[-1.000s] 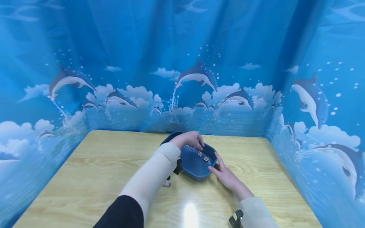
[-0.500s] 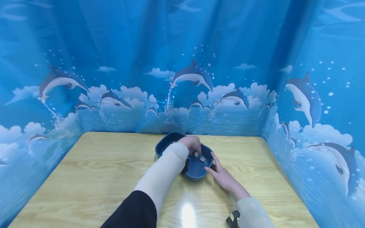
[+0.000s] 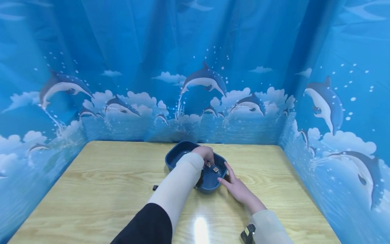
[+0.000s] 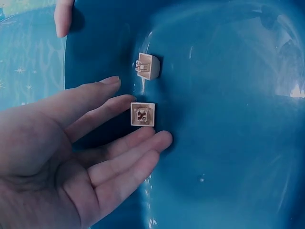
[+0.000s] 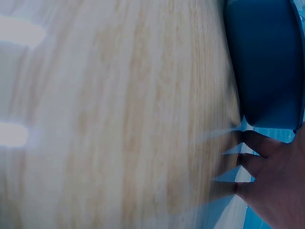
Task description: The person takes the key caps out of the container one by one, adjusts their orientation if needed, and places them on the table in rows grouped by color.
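Two pale keycaps lie in a dark blue basin (image 3: 175,157). One keycap (image 4: 142,114) is upside down, its stem socket facing up; the other keycap (image 4: 148,66) is tipped on its side. My left hand (image 4: 71,152) reaches into the basin with loosely bent fingers on both sides of the upturned keycap, fingertips right at its edges. At the basin's near right corner is my right hand (image 3: 239,189), its thumb and index finger spread along the rim. The right wrist view shows other fingers (image 5: 255,164) of that hand extended beside the basin wall.
The basin stands on a light wood table (image 3: 122,169), towards the back. A small dark object (image 3: 155,187) lies left of the left sleeve (image 3: 179,183). Behind and beside the table hangs a blue dolphin-print curtain (image 3: 137,67).
My left hand has gone lower into the basin, down to the keycaps. My right hand stays at the rim. A small dark object now shows left of the sleeve; a pale one near it is hidden.
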A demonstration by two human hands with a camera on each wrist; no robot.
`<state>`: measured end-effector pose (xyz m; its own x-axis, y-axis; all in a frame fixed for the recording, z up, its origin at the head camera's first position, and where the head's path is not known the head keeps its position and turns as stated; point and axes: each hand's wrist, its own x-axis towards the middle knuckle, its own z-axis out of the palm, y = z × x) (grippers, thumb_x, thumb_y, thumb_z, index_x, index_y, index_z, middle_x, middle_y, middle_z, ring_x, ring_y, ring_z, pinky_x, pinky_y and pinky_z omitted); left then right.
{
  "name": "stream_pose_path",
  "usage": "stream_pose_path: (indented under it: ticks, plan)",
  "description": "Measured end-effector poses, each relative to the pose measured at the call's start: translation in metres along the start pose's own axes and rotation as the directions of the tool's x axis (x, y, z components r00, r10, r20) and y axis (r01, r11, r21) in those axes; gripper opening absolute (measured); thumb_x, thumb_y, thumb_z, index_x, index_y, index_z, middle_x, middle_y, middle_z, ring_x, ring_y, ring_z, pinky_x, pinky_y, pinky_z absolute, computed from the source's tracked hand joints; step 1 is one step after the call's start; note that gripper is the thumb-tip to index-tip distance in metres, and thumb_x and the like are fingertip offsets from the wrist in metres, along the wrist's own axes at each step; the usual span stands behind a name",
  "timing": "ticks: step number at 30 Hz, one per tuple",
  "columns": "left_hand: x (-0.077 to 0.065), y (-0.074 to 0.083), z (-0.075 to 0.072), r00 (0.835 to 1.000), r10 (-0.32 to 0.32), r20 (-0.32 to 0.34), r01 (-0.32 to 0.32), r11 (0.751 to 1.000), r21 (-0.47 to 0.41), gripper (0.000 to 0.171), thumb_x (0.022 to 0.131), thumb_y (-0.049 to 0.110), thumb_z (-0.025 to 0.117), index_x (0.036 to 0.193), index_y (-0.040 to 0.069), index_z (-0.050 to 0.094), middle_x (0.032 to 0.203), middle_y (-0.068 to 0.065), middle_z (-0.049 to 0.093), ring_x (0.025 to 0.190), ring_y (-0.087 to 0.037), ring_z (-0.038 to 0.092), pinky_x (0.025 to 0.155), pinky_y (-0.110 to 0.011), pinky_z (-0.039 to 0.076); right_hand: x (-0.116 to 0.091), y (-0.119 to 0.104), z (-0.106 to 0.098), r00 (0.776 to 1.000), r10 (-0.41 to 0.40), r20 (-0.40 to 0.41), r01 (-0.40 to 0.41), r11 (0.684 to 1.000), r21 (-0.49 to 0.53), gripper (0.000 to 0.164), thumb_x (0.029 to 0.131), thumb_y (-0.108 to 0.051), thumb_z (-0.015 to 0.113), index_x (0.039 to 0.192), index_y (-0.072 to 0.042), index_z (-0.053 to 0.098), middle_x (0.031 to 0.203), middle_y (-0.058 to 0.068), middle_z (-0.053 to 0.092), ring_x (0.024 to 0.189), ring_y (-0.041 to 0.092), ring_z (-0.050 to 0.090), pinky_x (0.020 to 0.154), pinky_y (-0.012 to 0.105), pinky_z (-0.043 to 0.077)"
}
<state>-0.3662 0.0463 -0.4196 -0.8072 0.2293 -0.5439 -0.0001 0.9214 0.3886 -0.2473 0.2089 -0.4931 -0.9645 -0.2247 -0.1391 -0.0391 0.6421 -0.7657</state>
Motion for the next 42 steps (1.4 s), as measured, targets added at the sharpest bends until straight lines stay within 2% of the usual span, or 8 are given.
stream_pose_path:
  ticks: [9,14,17,20,26,32,37,42]
  plan:
    - [-0.001,0.000,0.003,1.000,-0.018,0.009,0.018,0.999,-0.047,0.021,0.088,0.017,0.074,0.103,0.003,0.069,0.088,-0.014,0.069,0.078,-0.024,0.068,0.064,-0.033,0.053,0.000,-0.001,0.002,1.000,0.003,0.003,-0.003,1.000,0.003,0.079,0.099,-0.054,0.046,0.157,-0.030,-0.001,0.148,0.024,0.038,0.134,0.048,0.033,0.107,0.069,0.015]
    - [0.003,0.000,0.007,0.999,-0.050,0.016,0.052,0.995,-0.087,0.008,0.087,0.010,0.074,0.090,0.004,0.071,0.084,-0.012,0.068,0.076,-0.023,0.069,0.064,-0.033,0.054,0.000,0.000,0.002,1.000,0.001,0.000,-0.001,1.000,-0.002,0.079,0.099,-0.054,0.046,0.157,-0.030,0.000,0.147,0.024,0.039,0.134,0.047,0.034,0.108,0.068,0.012]
    - [0.005,0.000,0.009,0.998,-0.055,0.033,0.058,0.993,-0.104,0.006,0.087,0.009,0.073,0.084,0.003,0.071,0.083,-0.012,0.068,0.077,-0.023,0.069,0.064,-0.032,0.054,0.000,0.000,0.002,1.000,0.002,0.001,-0.002,1.000,-0.001,0.079,0.099,-0.055,0.046,0.157,-0.030,-0.001,0.147,0.024,0.039,0.134,0.047,0.034,0.109,0.067,0.007]
    - [0.005,-0.001,0.009,0.999,-0.025,0.047,0.030,0.995,-0.096,0.006,0.086,0.006,0.072,0.082,0.002,0.072,0.082,-0.013,0.069,0.077,-0.023,0.068,0.062,-0.030,0.053,0.001,-0.001,0.003,1.000,0.001,0.004,-0.001,1.000,0.003,0.079,0.099,-0.055,0.046,0.157,-0.030,-0.001,0.148,0.023,0.039,0.134,0.046,0.034,0.110,0.067,0.004]
    - [0.004,-0.006,0.009,0.998,0.015,0.057,-0.015,1.000,-0.011,0.004,0.084,0.003,0.071,0.081,0.003,0.073,0.078,-0.010,0.071,0.070,-0.015,0.068,0.052,-0.020,0.049,0.001,-0.002,0.003,1.000,0.000,0.000,0.000,1.000,0.008,0.079,0.099,-0.054,0.046,0.157,-0.030,-0.001,0.147,0.023,0.039,0.134,0.046,0.035,0.109,0.067,0.004]
    - [0.003,-0.006,0.008,0.998,0.029,0.052,-0.028,0.999,-0.020,0.005,0.081,0.004,0.076,0.077,0.003,0.073,0.071,-0.008,0.069,0.062,-0.014,0.064,0.052,-0.021,0.048,0.000,-0.001,0.002,1.000,0.007,0.006,-0.007,1.000,0.017,0.079,0.099,-0.055,0.046,0.157,-0.030,-0.002,0.148,0.023,0.038,0.135,0.046,0.032,0.110,0.066,0.001]
    - [0.006,-0.009,0.005,0.996,0.089,-0.007,-0.089,0.996,0.008,0.007,0.081,0.003,0.077,0.078,0.009,0.074,0.074,-0.003,0.067,0.063,-0.013,0.060,0.058,-0.024,0.049,0.000,0.000,0.000,1.000,0.022,0.003,-0.022,1.000,0.007,0.080,0.098,-0.056,0.045,0.157,-0.029,-0.002,0.149,0.023,0.037,0.135,0.048,0.031,0.109,0.067,0.004]
    - [0.006,-0.021,-0.001,0.982,0.182,-0.045,-0.183,0.983,-0.015,0.011,0.084,0.001,0.073,0.092,0.009,0.075,0.085,0.000,0.066,0.074,-0.013,0.060,0.075,-0.031,0.054,0.001,0.001,0.000,1.000,0.020,0.003,-0.020,1.000,0.008,0.080,0.098,-0.055,0.046,0.157,-0.030,-0.002,0.149,0.021,0.038,0.135,0.046,0.033,0.109,0.067,0.014]
